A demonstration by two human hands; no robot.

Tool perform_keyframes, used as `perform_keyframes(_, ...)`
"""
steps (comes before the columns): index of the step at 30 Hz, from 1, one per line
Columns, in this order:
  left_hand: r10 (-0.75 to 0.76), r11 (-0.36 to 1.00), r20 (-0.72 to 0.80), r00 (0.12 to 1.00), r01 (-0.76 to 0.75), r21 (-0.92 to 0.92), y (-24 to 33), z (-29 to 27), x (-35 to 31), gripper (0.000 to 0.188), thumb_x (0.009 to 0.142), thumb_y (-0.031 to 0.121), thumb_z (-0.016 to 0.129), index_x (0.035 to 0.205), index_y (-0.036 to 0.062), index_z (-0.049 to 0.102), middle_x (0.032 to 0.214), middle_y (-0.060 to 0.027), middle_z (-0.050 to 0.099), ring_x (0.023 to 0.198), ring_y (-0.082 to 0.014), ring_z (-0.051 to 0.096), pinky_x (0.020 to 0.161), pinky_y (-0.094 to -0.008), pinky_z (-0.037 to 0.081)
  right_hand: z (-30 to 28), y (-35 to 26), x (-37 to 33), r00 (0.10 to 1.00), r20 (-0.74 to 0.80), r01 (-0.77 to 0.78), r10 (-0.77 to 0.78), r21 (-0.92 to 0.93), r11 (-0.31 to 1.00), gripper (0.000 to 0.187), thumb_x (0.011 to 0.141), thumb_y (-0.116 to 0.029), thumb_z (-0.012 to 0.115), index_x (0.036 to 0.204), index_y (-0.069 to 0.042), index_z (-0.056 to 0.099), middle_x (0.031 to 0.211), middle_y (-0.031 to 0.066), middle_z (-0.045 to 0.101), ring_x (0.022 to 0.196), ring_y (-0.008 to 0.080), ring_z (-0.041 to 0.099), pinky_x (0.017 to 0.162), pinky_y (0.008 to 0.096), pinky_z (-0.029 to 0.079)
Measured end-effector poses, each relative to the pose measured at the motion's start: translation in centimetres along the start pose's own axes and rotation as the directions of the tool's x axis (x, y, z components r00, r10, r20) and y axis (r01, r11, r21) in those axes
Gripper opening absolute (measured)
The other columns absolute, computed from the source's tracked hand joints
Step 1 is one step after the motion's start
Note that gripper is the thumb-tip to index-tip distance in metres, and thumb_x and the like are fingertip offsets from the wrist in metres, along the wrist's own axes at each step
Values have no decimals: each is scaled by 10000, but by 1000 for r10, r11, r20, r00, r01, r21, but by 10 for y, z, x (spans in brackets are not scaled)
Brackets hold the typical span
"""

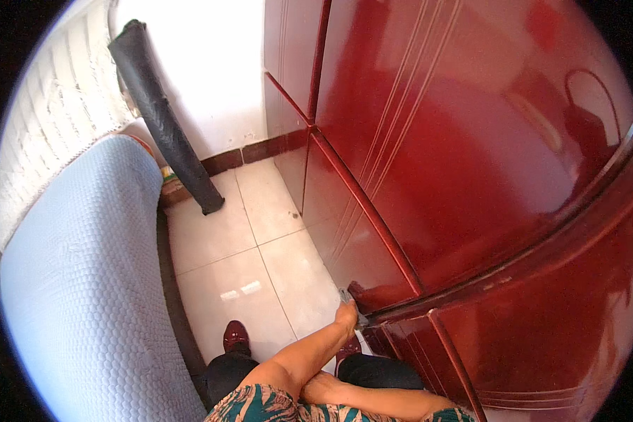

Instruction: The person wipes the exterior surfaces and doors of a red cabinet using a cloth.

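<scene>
My left arm reaches forward and to the right, with my left hand (346, 316) low beside the bottom corner of a glossy dark red wardrobe (464, 162). The fingers are closed round a grey cloth (344, 296), and bits of it show on both sides of the hand. Its underside is hidden. My right forearm crosses the body from the right. My right hand (319, 387) is tucked against the left forearm near the elbow, its fingers out of sight.
Left stands a bed with a pale blue quilted cover (98, 281). A long black roll (169, 119) leans at the white wall, its foot on the cream tiled floor (225, 239). My dark red shoes (236, 337) stand close by. A red ledge juts out at right.
</scene>
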State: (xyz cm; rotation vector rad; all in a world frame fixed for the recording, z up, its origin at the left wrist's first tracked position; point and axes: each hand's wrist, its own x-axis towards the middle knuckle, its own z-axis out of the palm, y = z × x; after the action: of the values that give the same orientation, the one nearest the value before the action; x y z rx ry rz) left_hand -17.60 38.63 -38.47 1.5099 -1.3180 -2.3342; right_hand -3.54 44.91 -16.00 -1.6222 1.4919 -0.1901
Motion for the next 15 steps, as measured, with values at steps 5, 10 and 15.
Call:
perform_keyframes(5, -129, 975, 185, 974, 158, -156, 129, 38, -168, 401, 968, 341, 394, 1271, 81, 430, 1165, -114, 548, 982, -279, 569, 818, -508, 460, 30, 45, 10, 999, -19, -49, 48, -42, 998, 489, 852, -301, 553, 1282, -76, 497, 1357, 178, 460, 1257, 315, 423, 1072, 415, 287)
perform_keyframes(10, 3, 948, 405, 914, 127, -292, 170, -11, -210, 460, 938, 374, 487, 1304, 98, 442, 1268, -90, 529, 1099, -259, 531, 981, -467, 376, -5, 35, 17, 971, -238, -1, 32, 128, 992, 484, 933, -308, 446, 1354, -72, 410, 1437, 178, 356, 1313, 299, 348, 1092, 383, 259)
perform_keyframes(15, 146, 899, 413, 899, 54, -435, 199, -73, -276, 401, 919, 313, 528, 1220, 49, 520, 1190, -102, 584, 1094, -265, 553, 967, -433, 422, -31, 42, -4, 926, -349, -18, 141, 332, 943, 481, 920, -320, 522, 1272, 3, 464, 1305, 196, 499, 1206, 266, 472, 1008, 357, 367)
